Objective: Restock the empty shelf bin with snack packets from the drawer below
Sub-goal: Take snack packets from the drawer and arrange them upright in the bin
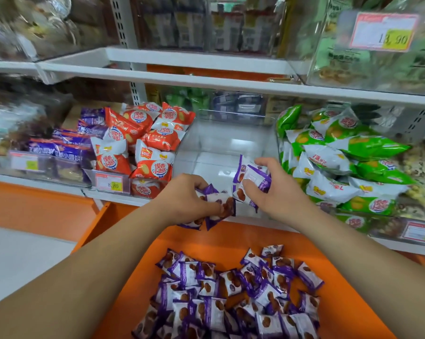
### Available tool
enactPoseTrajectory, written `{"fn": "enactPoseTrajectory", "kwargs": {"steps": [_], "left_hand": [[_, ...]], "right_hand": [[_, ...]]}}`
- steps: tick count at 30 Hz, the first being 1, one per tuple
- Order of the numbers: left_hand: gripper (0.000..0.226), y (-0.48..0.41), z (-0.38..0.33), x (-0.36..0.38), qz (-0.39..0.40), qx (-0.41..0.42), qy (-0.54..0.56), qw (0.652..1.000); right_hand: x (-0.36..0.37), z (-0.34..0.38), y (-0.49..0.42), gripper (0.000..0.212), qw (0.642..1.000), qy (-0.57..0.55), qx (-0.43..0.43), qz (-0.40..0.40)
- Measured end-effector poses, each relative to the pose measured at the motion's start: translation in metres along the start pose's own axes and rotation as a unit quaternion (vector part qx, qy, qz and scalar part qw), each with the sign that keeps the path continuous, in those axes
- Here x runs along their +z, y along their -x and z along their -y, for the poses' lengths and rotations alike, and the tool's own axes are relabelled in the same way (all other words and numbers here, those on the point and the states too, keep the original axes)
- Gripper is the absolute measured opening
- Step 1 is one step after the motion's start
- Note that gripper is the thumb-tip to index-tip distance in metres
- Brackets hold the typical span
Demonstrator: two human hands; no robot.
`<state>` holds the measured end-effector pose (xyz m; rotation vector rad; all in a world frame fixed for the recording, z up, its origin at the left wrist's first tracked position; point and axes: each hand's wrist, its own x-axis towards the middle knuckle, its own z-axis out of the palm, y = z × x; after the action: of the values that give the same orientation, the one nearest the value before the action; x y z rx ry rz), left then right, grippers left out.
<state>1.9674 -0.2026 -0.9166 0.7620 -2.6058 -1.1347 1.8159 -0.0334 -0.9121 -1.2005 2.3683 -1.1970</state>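
Restocking looks barely begun: the clear plastic shelf bin point(221, 143) appears empty. At its front lip, the left hand point(190, 200) and right hand point(273, 189) each curl their fingers round small purple-and-white snack packets point(253, 174); many more lie in the orange drawer point(206, 238) below the bin.

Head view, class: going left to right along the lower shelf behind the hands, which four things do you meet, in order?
Dark purple foil snack packets → red-and-white snack packets → empty clear plastic bin → green-and-white snack packets.
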Motion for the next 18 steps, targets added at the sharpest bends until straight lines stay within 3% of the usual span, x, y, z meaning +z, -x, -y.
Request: {"fn": "enactPoseTrajectory", "kwargs": {"steps": [9, 14, 18], "left_hand": [[0.030, -0.012, 0.002, -0.005, 0.022, -0.021, 0.006, 1.000], [0.029, -0.018, -0.004, -0.016, 0.032, -0.053, 0.062, 0.996], [0.032, -0.031, -0.020, -0.038, -0.029, -0.065, 0.104, 0.992]], "right_hand": [[0.000, 0.003, -0.018, 0.043, 0.999, -0.018, 0.035, -0.002], [-0.013, 0.012, -0.043, 0.038, 0.997, -0.033, 0.059, -0.037], [-0.029, 0.024, -0.083, 0.039, 0.999, -0.008, 0.039, -0.034]]}}
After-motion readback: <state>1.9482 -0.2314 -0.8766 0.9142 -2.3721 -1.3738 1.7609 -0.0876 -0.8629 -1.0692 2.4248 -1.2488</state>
